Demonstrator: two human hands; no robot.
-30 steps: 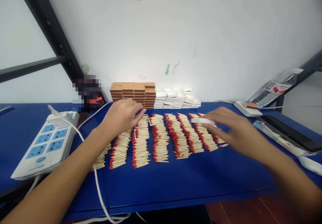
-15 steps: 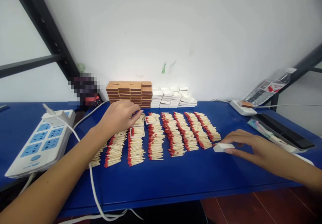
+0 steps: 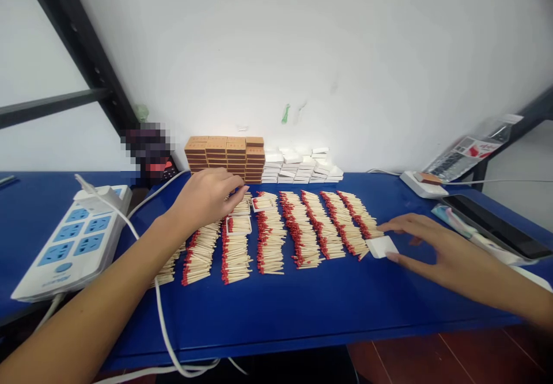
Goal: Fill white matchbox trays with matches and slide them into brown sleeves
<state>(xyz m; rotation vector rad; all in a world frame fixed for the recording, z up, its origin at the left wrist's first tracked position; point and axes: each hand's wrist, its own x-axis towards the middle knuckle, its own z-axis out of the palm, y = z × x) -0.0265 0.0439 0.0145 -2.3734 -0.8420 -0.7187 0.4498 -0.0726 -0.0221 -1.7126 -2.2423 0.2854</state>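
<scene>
A person works with bare hands at a blue table (image 3: 311, 309), where rows of red-tipped matches (image 3: 300, 231) form the dial's centre and the wall (image 3: 328, 44) stands at twelve o'clock. Printing is scarce: a clear plastic bottle (image 3: 488, 139) leaning at two o'clock wears a white label with red graphics and pale script too small to read, lettering on the white power strip (image 3: 71, 246) at nine o'clock is blurred, and tiny marks on the stacked brown matchboxes (image 3: 224, 159) at eleven o'clock cannot be made out. A stretch of blue tabletop runs from the rows to the straight front edge at six o'clock, crossed on the left by a looping white cable (image 3: 161, 309); a dark phone (image 3: 496, 227) lies at three o'clock, beyond the right hand (image 3: 425, 246). That hand, fingers loosely spread, sets its thumb against a small white box (image 3: 382, 247) at three o'clock, just beside the last row; whether it is gripped cannot be told. At ten o'clock the left hand (image 3: 209, 197) curls over the matches, its fingertips near a white tray (image 3: 264, 202); whether they pinch anything cannot be told. The matches lie pale and slightly fanned, heads toward nine o'clock, with a second tray (image 3: 239, 225) of them resting on one row. White boxes (image 3: 298, 168) are piled unevenly at twelve o'clock, beside the neater brown stack.
</scene>
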